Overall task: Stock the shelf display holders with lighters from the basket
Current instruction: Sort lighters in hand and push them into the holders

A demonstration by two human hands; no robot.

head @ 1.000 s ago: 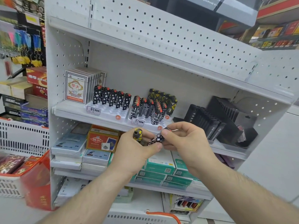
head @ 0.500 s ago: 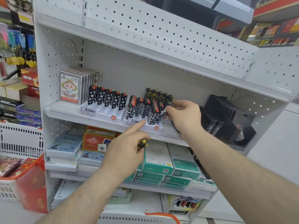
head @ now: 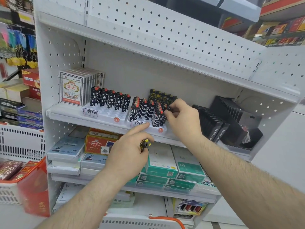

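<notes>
Head view: right hand (head: 179, 116) has moved from left hand (head: 130, 156) to holder (head: 148, 125), pinching a lighter among seated ones. Left grip clenches yellow lighter (head: 144, 144) below holder; restocking proceeds.

Retail shop, small-goods aisle. White perforated metal shelving unit (head: 165, 27) with tiered shelves carrying stock in rows. Middle shelf: white boxed packs of playing cards (head: 72, 88) standing face-out; black patterned lighters (head: 109, 100) slotted upright in a white plastic display holder (head: 105, 113) with a small label tag. Lower shelf: stacked teal and white boxed goods (head: 175, 169). Far left: coloured keychains hanging on a rack (head: 18, 45), stacked cartons, white plastic baskets (head: 19, 142). Upper right: further shelves of coloured packs (head: 283, 32).
</notes>
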